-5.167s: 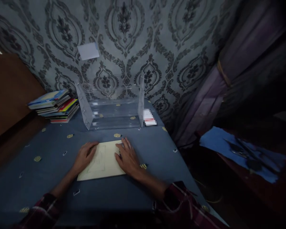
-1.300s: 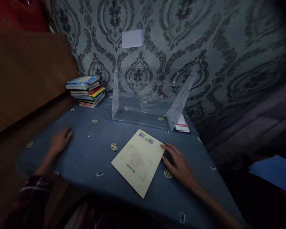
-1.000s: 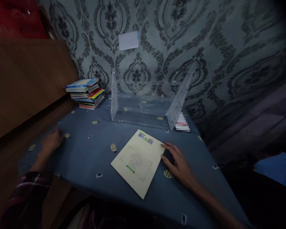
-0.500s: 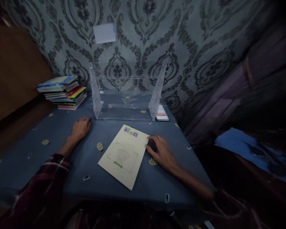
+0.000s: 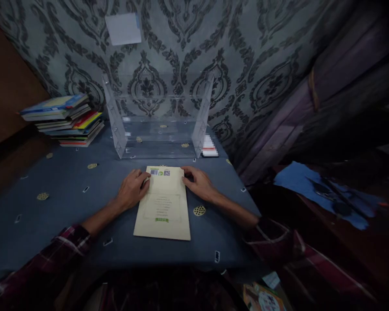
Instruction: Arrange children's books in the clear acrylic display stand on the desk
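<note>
A thin cream book (image 5: 164, 203) lies flat on the blue tablecloth, its cover marked with a barcode, a QR code, a framed block of text and a small green banner. At its upper left edge, my left hand (image 5: 132, 190) has curled fingers on the book, the thumb along the side. My right hand (image 5: 199, 183) grips the upper right corner between thumb and fingers. Just beyond the book stands a clear acrylic rack (image 5: 116, 129) with see-through tiers and no books on it.
A stack of books (image 5: 68, 121) rises at the back left by a brown panel (image 5: 9, 82). A blurred white item (image 5: 209, 147) sits right of the rack. Patterned wallpaper backs the table, and a tied curtain (image 5: 288, 116) hangs to the right above a blue cloth (image 5: 294, 179).
The book has turned from slanted to nearly straight. My left hand has moved from the bare cloth to the book's left edge. My right hand has shifted up to its corner.
</note>
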{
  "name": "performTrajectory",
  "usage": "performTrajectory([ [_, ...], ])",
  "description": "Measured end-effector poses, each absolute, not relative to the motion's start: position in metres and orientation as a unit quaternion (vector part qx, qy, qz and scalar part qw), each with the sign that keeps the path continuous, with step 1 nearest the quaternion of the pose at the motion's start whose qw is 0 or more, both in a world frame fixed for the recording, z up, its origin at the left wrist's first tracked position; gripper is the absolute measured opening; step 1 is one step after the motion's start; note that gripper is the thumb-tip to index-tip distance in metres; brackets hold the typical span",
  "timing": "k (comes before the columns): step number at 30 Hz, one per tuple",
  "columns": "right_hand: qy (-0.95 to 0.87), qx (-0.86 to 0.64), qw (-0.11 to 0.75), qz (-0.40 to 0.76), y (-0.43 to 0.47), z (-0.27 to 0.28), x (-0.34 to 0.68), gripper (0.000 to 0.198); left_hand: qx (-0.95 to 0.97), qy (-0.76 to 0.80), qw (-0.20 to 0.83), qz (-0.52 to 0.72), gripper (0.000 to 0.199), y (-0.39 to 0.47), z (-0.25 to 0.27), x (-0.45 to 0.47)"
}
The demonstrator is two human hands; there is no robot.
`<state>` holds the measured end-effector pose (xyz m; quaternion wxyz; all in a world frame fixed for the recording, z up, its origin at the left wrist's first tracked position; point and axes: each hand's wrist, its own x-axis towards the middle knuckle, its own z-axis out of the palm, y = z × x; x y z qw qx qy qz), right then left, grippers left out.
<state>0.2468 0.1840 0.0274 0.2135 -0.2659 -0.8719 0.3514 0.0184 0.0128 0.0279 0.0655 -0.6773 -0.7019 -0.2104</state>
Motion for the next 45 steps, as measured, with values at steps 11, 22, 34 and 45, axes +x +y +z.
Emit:
performTrajectory([
  [11,-0.895,-0.276,0.261,0.235,0.181,0.008,0.243,0.031,-0.653,-0.715,0.062,-0.240,0.026,0.024,0.023,0.024],
  [22,-0.969,-0.097,0.158,0.166,0.136,0.032,0.188,0.052,-0.634,-0.742,0.076,-0.205,0.025,0.032,0.018,0.034],
  [34,-0.953,-0.211,0.157,0.151,0.158,0.026,0.222,0.049,-0.662,-0.726,0.077,-0.172,0.032,0.032,0.019,0.031],
  [45,-0.903,-0.257,0.270,0.216,0.202,0.003,0.252,0.037,-0.675,-0.710,0.068,-0.189,0.038,0.032,0.022,0.027],
])
